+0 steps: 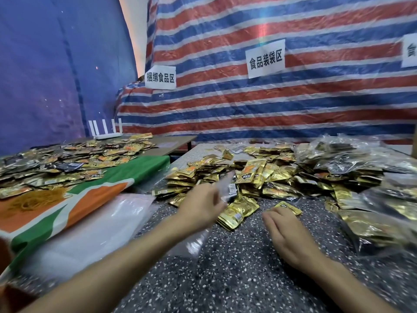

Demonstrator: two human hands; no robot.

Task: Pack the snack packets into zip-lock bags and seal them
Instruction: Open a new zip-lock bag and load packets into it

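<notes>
spare empty bags sit stacked far left on the worktop. left hand has its grip pinched on a clear zip-lock bag, blurry, right by the snack packets heap. right hand lies relaxed, holding nothing. with that one-handed hold i reckon the bag mouth flops closed and packets spill.
</notes>
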